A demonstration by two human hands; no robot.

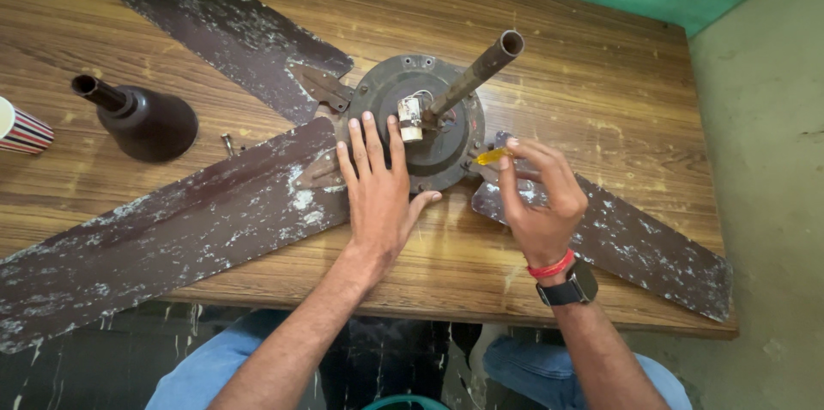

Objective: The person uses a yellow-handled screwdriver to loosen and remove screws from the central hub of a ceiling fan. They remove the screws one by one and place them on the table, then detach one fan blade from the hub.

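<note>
An old brown ceiling fan lies on a wooden table (pixel 601 66), its round motor housing (pixel 446 131) in the middle and a rusty down rod (pixel 479 71) sticking up. Three worn blades spread out: one to the upper left (pixel 206 15), one to the lower left (pixel 154 238), one to the right (pixel 635 242). My left hand (pixel 376 195) lies flat, fingers apart, on the housing and the lower-left blade's root. My right hand (pixel 539 200) grips a yellow-handled screwdriver (pixel 493 155) at the right blade's bracket. A small white capacitor (pixel 411 117) sits by the rod.
A dark brown fan canopy cup (pixel 142 122) stands on the table to the left. A striped paper cup (pixel 21 131) is at the left edge. A small screw (pixel 228 144) lies near the canopy. Green wall behind, table's front edge near my knees.
</note>
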